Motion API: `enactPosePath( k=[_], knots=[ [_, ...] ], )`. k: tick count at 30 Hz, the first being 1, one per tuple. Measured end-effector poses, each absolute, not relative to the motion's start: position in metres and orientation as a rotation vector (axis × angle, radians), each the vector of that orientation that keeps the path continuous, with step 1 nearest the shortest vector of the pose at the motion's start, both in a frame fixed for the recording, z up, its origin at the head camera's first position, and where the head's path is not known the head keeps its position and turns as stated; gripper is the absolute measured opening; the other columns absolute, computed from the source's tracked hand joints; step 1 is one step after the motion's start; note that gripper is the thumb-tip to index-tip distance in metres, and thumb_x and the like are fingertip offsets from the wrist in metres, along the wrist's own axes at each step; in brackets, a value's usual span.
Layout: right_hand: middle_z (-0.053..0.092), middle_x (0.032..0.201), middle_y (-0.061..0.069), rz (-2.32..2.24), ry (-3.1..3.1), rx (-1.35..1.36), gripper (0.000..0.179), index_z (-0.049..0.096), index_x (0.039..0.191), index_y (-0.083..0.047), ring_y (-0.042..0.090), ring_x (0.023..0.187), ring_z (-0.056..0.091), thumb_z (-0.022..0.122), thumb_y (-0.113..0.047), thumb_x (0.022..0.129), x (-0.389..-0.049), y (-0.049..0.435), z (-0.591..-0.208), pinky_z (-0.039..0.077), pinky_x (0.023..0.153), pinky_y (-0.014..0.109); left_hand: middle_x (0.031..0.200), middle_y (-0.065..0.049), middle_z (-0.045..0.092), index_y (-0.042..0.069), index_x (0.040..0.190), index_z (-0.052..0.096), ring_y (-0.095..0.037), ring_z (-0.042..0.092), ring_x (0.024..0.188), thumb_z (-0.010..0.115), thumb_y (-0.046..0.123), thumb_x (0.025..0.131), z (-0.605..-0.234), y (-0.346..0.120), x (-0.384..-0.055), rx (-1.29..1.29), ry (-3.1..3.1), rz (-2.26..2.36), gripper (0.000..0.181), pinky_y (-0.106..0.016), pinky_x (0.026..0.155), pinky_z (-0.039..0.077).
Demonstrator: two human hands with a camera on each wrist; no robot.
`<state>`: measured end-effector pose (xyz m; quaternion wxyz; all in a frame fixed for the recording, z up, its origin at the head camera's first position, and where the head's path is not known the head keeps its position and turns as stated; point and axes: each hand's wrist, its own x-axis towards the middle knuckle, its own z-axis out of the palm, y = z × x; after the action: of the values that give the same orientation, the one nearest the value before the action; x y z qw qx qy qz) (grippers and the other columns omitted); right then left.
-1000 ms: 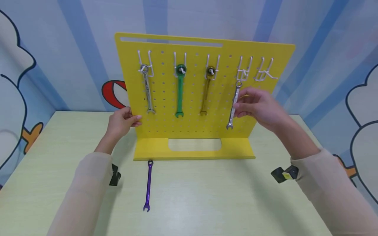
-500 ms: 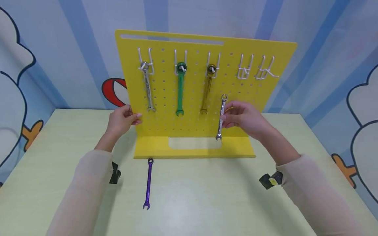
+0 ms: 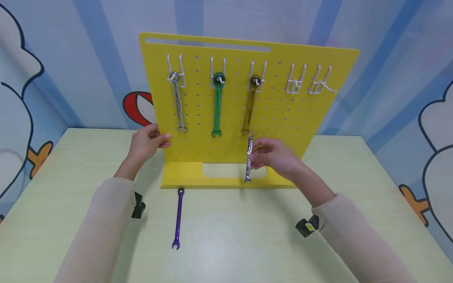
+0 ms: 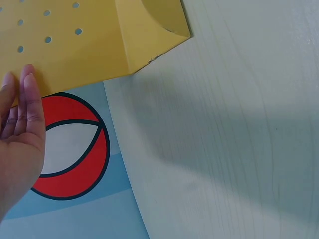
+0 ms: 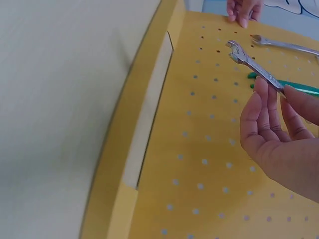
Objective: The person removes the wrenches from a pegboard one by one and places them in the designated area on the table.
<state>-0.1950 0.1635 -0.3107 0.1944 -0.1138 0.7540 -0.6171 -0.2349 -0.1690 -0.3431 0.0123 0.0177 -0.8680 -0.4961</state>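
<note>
A small silver combination wrench (image 3: 249,157) is pinched between the thumb and fingers of my right hand (image 3: 274,157), upright with its open jaw down. It is in front of the yellow pegboard (image 3: 226,145), low and right of the middle. In the right wrist view the wrench's open end (image 5: 238,54) sticks out past the fingertips. My left hand (image 3: 146,144) pinches the pegboard's left edge, thumb on the front. On hooks hang another silver wrench (image 3: 178,104), a green wrench (image 3: 217,108) and a bronze-coloured wrench (image 3: 250,106). A purple wrench (image 3: 178,220) lies on the table.
Two white hooks at the board's right, one (image 3: 294,84) beside the other (image 3: 320,86), hold no wrench. The board's base (image 3: 182,177) stands on the pale wooden table (image 3: 226,232). A blue patterned backdrop (image 3: 240,19) rises behind.
My right hand has carried the silver wrench down and left, from below the fourth hook to under the bronze-coloured wrench. My left hand stays on the board's edge.
</note>
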Motion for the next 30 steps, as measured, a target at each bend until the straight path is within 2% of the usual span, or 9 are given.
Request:
enactPosePath(
  k=[5, 12, 18, 24, 30],
  knots=[
    [0.06, 0.079, 0.01, -1.709, 2.072, -0.305, 0.012, 0.05, 0.1, 0.008, 0.022, 0.071, 0.062, 0.052, 0.007, 0.089, -0.19, 0.151, -0.323, 0.053, 0.076, 0.041, 0.098, -0.021, 0.062, -0.003, 0.105, 0.054, -0.026, 0.066, 0.085, 0.059, 0.018, 0.088, -0.343, -0.169, -0.235, 0.054, -2.702, -1.562, 0.028, -0.032, 0.075, 0.054],
    [0.061, 0.079, 0.01, -1.715, 1.988, -0.288, 0.01, 0.052, 0.097, 0.009, 0.022, 0.07, 0.062, 0.053, 0.007, 0.088, -0.183, 0.133, -0.346, 0.053, 0.076, 0.042, 0.094, -0.017, 0.063, 0.0, 0.103, 0.055, -0.019, 0.067, 0.078, 0.06, 0.016, 0.088, -0.348, -0.168, -0.238, 0.088, -2.689, -1.549, 0.022, -0.034, 0.074, 0.054],
    [0.063, 0.078, 0.01, -1.722, 1.946, -0.295, 0.008, 0.053, 0.094, 0.009, 0.022, 0.068, 0.063, 0.055, 0.007, 0.087, -0.178, 0.119, -0.362, 0.054, 0.074, 0.045, 0.097, -0.02, 0.063, -0.001, 0.104, 0.055, -0.02, 0.067, 0.079, 0.059, 0.016, 0.088, -0.347, -0.168, -0.239, 0.073, -2.689, -1.555, 0.024, -0.034, 0.076, 0.053],
    [0.063, 0.075, 0.01, -1.702, 1.936, -0.303, 0.006, 0.054, 0.09, 0.008, 0.021, 0.066, 0.064, 0.057, 0.006, 0.086, -0.175, 0.106, -0.375, 0.055, 0.069, 0.043, 0.098, -0.02, 0.063, -0.001, 0.105, 0.055, -0.019, 0.067, 0.078, 0.059, 0.017, 0.088, -0.346, -0.168, -0.238, 0.078, -2.694, -1.558, 0.025, -0.035, 0.076, 0.053],
    [0.064, 0.073, 0.012, -1.639, 1.913, -0.236, 0.008, 0.054, 0.092, 0.007, 0.021, 0.061, 0.064, 0.057, 0.006, 0.085, -0.169, 0.092, -0.383, 0.056, 0.063, 0.038, 0.098, -0.021, 0.062, -0.001, 0.106, 0.055, -0.022, 0.067, 0.08, 0.059, 0.017, 0.088, -0.346, -0.168, -0.237, 0.08, -2.695, -1.556, 0.026, -0.035, 0.076, 0.053]
  ],
)
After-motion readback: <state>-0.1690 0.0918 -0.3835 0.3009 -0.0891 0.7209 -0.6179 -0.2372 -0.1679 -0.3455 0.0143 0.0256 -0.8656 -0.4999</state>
